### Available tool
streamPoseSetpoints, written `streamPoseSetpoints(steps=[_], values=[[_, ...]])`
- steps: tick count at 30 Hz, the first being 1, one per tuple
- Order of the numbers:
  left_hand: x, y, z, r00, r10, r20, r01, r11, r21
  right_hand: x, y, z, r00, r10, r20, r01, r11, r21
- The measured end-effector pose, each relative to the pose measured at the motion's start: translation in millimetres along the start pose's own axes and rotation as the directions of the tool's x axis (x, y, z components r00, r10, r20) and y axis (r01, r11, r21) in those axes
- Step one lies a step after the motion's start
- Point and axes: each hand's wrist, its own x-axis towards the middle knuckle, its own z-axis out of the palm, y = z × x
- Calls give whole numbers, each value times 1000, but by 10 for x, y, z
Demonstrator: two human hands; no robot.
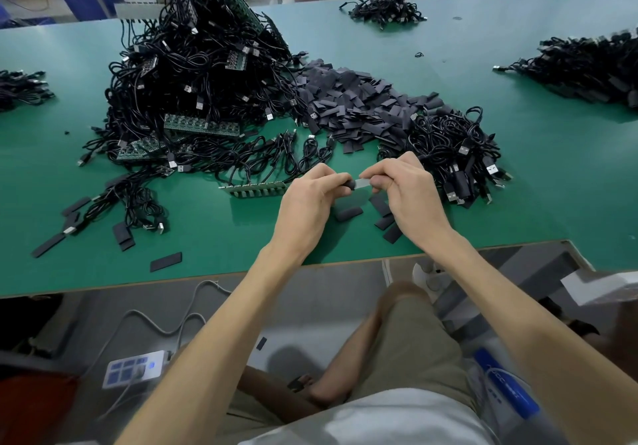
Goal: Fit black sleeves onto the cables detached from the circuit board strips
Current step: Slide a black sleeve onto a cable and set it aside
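Note:
My left hand (309, 199) and my right hand (404, 190) meet above the green table (214, 230) near its front edge. Between them is a small piece: its black end (350, 185) lies at my left fingertips, and its pale metallic end (365, 182) is pinched by my right fingers. Whether the black part is a sleeve or a cable end is unclear. A circuit board strip (257, 189) with cables attached lies just left of my left hand. Loose black sleeves (348, 213) lie under my hands. A big heap of sleeves (348, 99) sits behind.
A tall pile of cables and board strips (193, 75) rises at the back left. A bundle of cables (459, 154) lies to the right of my hands. More cable piles (587, 68) sit far right, far left and at the back. Stray sleeves (165, 261) dot the front left.

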Motion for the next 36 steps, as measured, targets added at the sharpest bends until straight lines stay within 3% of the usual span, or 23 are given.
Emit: streamPoseSetpoints(steps=[7,13,18,23,31,36], values=[[-3,26,4,1000,-1,11,0,998,57,-10,43,49,1000,-9,-17,9,1000,-5],[-10,53,-1,998,33,48,-38,993,114,-23,49,77,995,-25,96,19,998,68],[-17,62,-4,999,32,-23,-28,984,176,19,54,53,996,76,38,-81,982,169],[-20,79,-20,996,-64,-69,68,995,67,16,81,95,996,47,73,-50,998,44],[-26,67,-5,998,-21,53,17,997,74,1,118,101,994,-54,96,58,998,-36],[-14,50,19,999,-2,34,-2,993,118,-3,124,107,995,-55,89,58,998,-32]])
